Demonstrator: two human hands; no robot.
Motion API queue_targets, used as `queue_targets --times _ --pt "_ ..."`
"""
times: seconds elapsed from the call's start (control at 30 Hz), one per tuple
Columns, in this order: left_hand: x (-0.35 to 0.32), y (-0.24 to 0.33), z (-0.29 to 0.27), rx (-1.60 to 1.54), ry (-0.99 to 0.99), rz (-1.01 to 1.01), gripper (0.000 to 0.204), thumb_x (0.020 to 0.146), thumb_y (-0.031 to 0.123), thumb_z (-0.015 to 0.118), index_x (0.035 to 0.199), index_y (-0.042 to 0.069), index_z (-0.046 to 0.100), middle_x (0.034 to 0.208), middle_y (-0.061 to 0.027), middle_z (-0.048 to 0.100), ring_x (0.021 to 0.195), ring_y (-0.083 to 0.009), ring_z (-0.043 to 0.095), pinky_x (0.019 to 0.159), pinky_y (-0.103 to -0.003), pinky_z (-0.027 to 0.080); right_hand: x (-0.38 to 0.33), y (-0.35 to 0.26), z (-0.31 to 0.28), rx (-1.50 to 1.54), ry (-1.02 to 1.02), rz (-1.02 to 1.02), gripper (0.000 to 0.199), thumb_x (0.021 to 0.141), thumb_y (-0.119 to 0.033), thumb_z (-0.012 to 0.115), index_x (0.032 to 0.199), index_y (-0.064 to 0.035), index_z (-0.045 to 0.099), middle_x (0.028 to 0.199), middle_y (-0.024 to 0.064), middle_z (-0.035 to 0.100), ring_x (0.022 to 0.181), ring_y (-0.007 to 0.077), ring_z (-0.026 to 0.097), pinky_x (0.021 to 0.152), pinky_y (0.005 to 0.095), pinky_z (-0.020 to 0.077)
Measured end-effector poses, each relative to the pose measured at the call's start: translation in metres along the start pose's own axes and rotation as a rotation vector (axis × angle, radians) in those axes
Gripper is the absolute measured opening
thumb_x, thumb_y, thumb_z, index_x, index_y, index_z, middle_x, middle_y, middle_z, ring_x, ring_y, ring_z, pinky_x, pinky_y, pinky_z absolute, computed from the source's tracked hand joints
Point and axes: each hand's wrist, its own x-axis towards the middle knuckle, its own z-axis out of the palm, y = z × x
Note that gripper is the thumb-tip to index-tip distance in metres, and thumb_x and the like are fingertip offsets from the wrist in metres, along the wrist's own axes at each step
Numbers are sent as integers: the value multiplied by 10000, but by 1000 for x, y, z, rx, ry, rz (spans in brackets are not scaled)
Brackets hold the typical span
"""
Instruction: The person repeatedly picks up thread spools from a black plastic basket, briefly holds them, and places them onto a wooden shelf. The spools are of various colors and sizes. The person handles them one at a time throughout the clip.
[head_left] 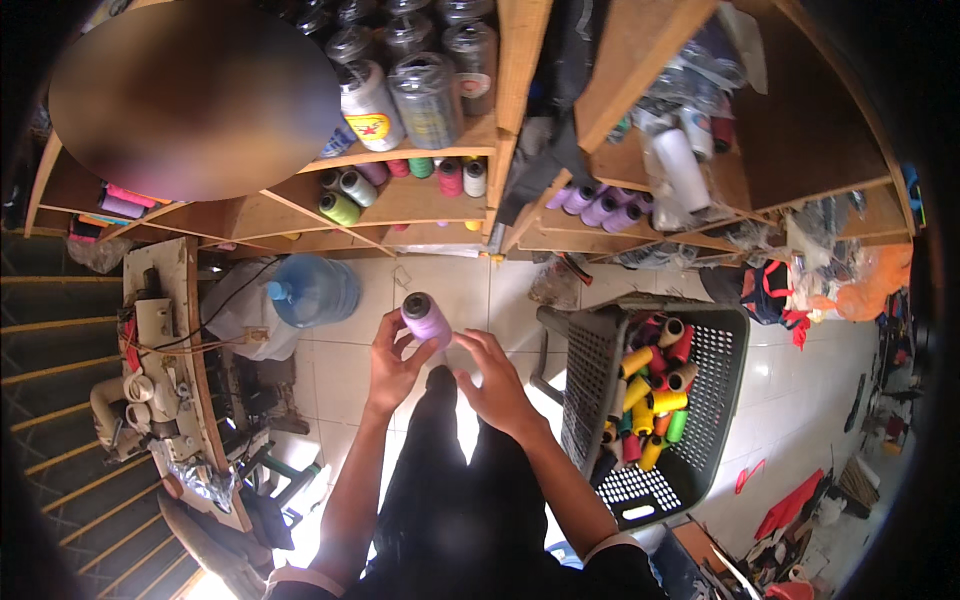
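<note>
Lilac thread cone (428,318): up in front of me, above the tiled floor (462,280), mid-scene, between my two hands, tilted a bit, dark core end facing up. Left hand (392,372) has it; fingers (387,332) wrapped on the left side, thumb on the near side, so grasping. Right hand (497,388) just right of the cone, fingers loosely curled and parted, no object in the palm; can't tell whether the tips touch the cone.

Right of me, dark plastic basket (588,405) on the floor, with mixed thread cones (667,402) inside: yellow, red, green, tan. Far side, wooden shelving (512,75). More lilac cones (600,210) sit in a low compartment, right of centre; other colours (340,207) in one left of centre. Blue water jug (318,290) on the floor, far left of my hands. Sewing machine (155,325) on the left.

Step in hand, my read: single cone picked out, being held and turned or checked, not yet set down. Next move likely calls for keeping the left grip firm, settling the right fingers on the free side, then carrying it clear of basket and shelf edges. Where it goes, can't tell.
</note>
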Motion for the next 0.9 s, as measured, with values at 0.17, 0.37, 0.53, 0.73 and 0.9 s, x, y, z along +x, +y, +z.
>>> queue_targets --times 0.17,0.37,0.53,0.73,0.9 --pt "67 -34 -21 176 78 120 489 777 22 747 1194 -9 495 1121 -126 585 1019 -211 597 886 -374 513 72 40 49 -216 36 -153 524 834 -62 564 1327 1 398 1363 244 396 1270 416 383 1073 457 327" --pt "163 -76 -32 304 107 260 445 766 69 755 1149 -29 551 1065 -163 633 975 -231 635 840 -350 532 158 90 79 -376 111 -249 548 822 -56 563 1329 54 387 1338 251 423 1267 405 390 1072 458 323" --pt "228 -87 -32 262 42 339 449 775 39 731 1163 -63 530 1085 -175 624 999 -250 635 840 -360 558 210 98 79 -519 192 -301 624 791 -18 589 1370 37 363 1346 243 423 1263 421 382 1073 455 323" --pt "256 -101 -27 110 -5 337 456 762 12 732 1155 -72 517 1093 -182 608 1014 -264 627 876 -369 557 237 116 82 -658 190 -287 656 762 -26 615 1356 77 356 1348 231 404 1240 389 384 1064 440 331" --pt "276 -115 -28 225 -17 455 438 772 -15 723 1149 -49 502 1083 -138 589 1029 -227 602 849 -339 564 244 120 87 -714 258 -282 669 721 -46 622 1333 91 390 1348 227 404 1180 370 410 1015 433 360"
